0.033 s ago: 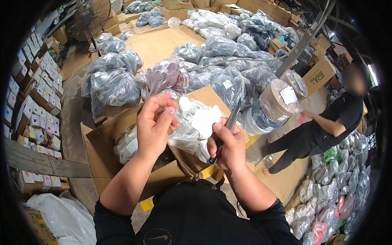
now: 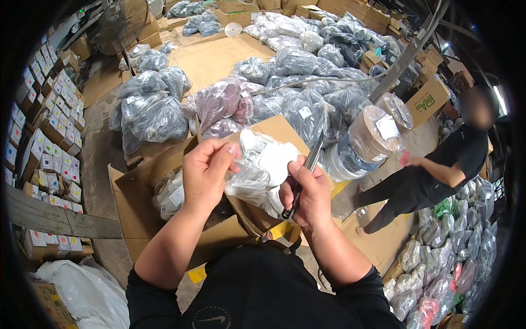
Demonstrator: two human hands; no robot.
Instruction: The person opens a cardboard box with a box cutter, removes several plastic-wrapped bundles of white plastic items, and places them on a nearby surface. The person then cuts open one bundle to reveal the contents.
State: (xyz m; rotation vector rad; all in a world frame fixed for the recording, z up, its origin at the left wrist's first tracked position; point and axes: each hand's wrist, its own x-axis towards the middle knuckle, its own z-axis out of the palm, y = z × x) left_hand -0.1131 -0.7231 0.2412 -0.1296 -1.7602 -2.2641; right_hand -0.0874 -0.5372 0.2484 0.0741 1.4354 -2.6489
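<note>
The grip of the right hand [image 2: 308,193] is closed around a slim dark tool [image 2: 304,175], fingers curled over its lower half, thumb on top. The tool's long axis runs steeply up and slightly right: its dark butt sticks out below the fist toward the person, its grey upper end rises above the knuckles. Whether that end is a blade or a pen tip cannot be made out, since it lies against the grey bags behind.

The grip of the left hand [image 2: 207,171] is a narrow pinch, thumb and forefinger nipping the upper left edge of a clear bag [image 2: 262,167]. The bag hangs between the two hands, touching the right fingers on its right side; its contents look white and crumpled, but what they are is unclear through the film. Its lower part is hidden behind the right hand.

Below the hands stands an open box [image 2: 142,205] holding more clear packets, partly hidden by the left forearm. Beyond it lie heaps of grey bags [image 2: 307,109] and one purple bag [image 2: 219,101] on flattened cardboard. To the right stand rolls of tape [image 2: 372,134], and another person [image 2: 433,175] in black bends toward them. Shelves of small boxes [image 2: 49,142] curve along the left rim, cut off by the lens edge
</note>
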